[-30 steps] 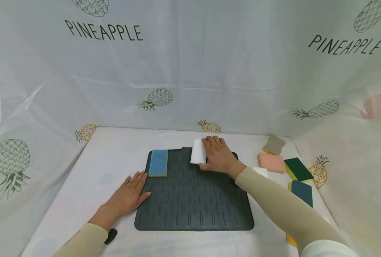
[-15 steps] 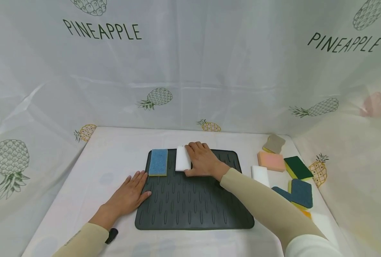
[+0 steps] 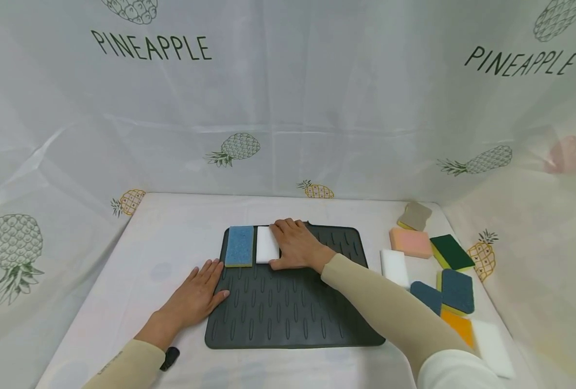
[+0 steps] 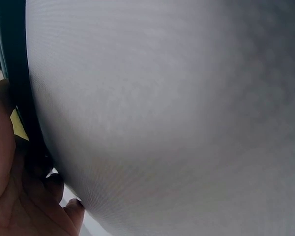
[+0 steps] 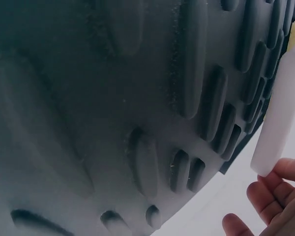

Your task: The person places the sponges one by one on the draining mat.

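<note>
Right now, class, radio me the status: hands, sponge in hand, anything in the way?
Left hand rests at left edge of mat. Right hand gripping white sponge, far side. Blue sponge close on its left, nothing visible between.

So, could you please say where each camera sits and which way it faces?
Head: on the head, facing forward and down; left grip, right grip and forearms show.
Left wrist: on that wrist, facing white cloth; fingers lower left.
Right wrist: likewise, facing dark mat; fingers touch white block.
Head and right wrist share mat and block.
</note>
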A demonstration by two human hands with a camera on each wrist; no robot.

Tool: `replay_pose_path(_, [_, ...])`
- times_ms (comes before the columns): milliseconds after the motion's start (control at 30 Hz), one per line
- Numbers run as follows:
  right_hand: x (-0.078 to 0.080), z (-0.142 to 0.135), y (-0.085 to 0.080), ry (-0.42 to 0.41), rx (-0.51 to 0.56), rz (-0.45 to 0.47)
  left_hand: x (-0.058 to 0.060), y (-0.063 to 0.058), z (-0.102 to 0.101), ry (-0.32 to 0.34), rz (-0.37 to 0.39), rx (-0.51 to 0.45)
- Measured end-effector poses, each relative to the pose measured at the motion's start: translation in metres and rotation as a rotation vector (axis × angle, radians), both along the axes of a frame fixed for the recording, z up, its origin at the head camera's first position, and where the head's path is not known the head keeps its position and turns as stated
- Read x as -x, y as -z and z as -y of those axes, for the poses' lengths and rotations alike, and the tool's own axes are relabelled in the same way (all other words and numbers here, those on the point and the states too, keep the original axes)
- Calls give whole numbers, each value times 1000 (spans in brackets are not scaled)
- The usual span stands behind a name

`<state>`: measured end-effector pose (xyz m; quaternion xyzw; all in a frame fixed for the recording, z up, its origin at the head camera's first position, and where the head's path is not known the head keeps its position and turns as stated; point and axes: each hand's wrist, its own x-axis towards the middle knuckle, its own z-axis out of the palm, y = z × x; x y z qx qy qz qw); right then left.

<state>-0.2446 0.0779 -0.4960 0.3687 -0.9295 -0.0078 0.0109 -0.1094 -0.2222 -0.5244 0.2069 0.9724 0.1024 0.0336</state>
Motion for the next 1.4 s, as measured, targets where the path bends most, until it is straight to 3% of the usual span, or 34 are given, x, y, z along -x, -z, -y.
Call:
replay_pose_path(333, [1,3,2,18,-32,80,0,-4,-1,2,28,15])
replay_pose_path(1400, [3,8,5,35,-48,130,-1,0,0,-5,18,17])
